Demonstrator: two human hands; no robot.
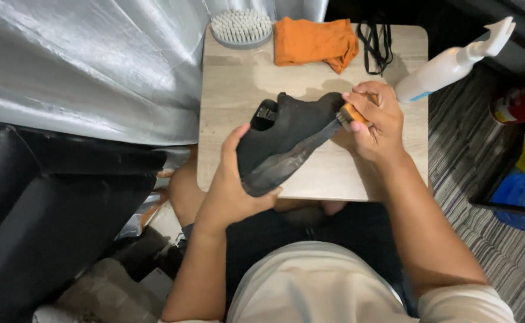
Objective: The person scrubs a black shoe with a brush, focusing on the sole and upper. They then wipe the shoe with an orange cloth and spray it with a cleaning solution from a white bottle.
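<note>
Small brush pressed to black shoe
Left hand (pixel 229 191) cups the black shoe (pixel 286 140) at 7 o'clock; right hand (pixel 377 122) pinches a small brush (pixel 352 115) at its toe

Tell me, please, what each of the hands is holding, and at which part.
The left hand holds a black shoe at its heel end. The right hand grips a small wooden brush by its back, bristles against the shoe's toe.
</note>
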